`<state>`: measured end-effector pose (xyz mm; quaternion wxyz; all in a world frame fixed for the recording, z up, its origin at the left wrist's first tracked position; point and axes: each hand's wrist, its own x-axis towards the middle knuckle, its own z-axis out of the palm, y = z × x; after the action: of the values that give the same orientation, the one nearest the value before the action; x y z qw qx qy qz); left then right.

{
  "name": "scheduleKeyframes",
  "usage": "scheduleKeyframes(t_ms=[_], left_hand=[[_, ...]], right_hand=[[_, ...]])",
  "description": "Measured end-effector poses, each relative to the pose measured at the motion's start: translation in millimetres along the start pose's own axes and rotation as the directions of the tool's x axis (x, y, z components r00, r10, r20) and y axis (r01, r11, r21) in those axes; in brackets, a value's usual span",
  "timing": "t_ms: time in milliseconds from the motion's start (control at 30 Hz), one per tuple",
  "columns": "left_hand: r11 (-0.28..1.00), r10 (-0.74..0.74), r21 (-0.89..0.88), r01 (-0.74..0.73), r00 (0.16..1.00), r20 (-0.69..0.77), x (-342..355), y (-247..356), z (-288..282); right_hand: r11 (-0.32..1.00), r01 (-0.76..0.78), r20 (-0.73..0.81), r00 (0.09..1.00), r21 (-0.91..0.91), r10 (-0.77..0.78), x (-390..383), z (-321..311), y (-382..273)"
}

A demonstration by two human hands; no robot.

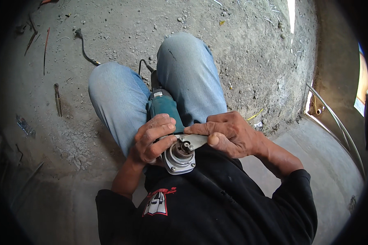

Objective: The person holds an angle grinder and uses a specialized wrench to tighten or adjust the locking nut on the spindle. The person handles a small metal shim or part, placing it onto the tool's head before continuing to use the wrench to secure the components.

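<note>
An angle grinder rests between my thighs, its teal body (164, 107) pointing away from me and its silver gear head (182, 163) nearest my belly. My left hand (154, 139) is closed around the left side of the tool near the head. Across the round spindle area lies a flat grey metal spanner (197, 141), its wide end sticking out to the right. My right hand (231, 134) pinches that end between thumb and forefinger, the forefinger stretched along its far edge. The remaining right fingers are curled. The underside of the grinder is hidden.
A black cable (86, 52) lies on the gritty floor beyond my left knee. Pliers (58, 100) and a reddish rod (46, 51) lie to the left. Pale cables or thin pipes (343, 128) run along the right wall. Small rubble is scattered about.
</note>
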<state>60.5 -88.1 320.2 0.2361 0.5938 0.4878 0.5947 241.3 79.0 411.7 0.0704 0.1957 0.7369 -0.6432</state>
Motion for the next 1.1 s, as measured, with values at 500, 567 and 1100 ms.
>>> scheduleKeyframes(t_ms=[500, 567, 1100], left_hand=[[1.0, -0.007, -0.01, 0.007, 1.0, -0.01, -6, -2, -6], [1.0, -0.003, -0.012, 0.003, 1.0, -0.002, -6, -3, -7], [0.999, 0.045, 0.009, -0.045, 0.999, -0.02, -5, -5, -3]], right_hand=[[0.987, 0.067, -0.195, 0.976, -0.147, -0.096, 4, 26, -15], [0.994, 0.004, -0.203, 0.979, -0.111, -0.027, 1, 29, -24], [0.962, -0.246, -0.081, 0.963, 0.12, 0.257, -8, 14, -38]])
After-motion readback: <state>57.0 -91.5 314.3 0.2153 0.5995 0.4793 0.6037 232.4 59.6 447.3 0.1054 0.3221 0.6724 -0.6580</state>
